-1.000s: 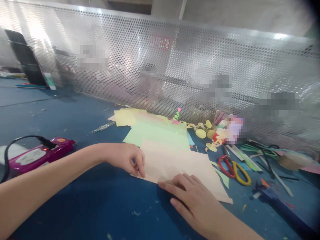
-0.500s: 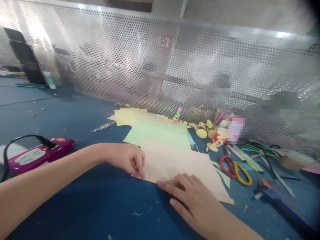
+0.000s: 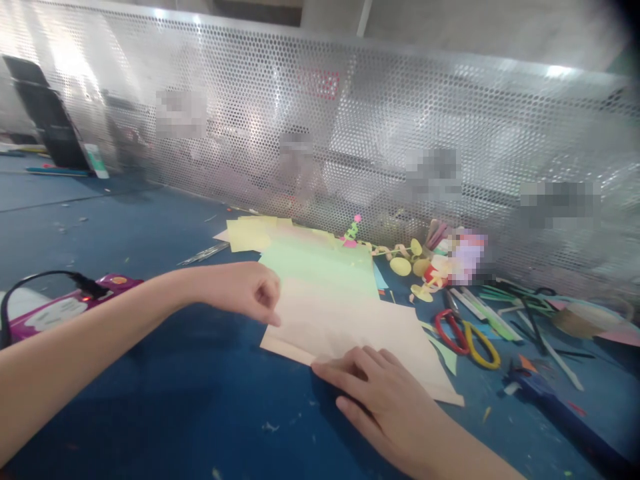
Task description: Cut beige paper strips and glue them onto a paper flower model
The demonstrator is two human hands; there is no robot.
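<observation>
A cream sheet of paper [image 3: 345, 320] lies on the blue table, with a narrow folded strip along its near edge. Curled fingers of my left hand [image 3: 255, 290] rest at the sheet's left edge; the hand is closed, and whatever its fingers may hold is hidden. My right hand [image 3: 385, 400] lies spread on the near edge, its index fingertip on the folded strip. Green paper [image 3: 320, 263] sits beyond the cream sheet, partly beneath it, and yellow sheets [image 3: 247, 235] are farther back.
Scissors [image 3: 480, 347] with red and yellow handles and a blue glue gun [image 3: 545, 393] lie at right, near paper strips and flower pieces. A magenta power strip [image 3: 117, 283] is at left. Behind stands a perforated metal panel [image 3: 225, 133].
My left hand has moved up and away from the near edge, uncovering the sheet's near left corner and folded strip. My right hand has stayed nearly in place.
</observation>
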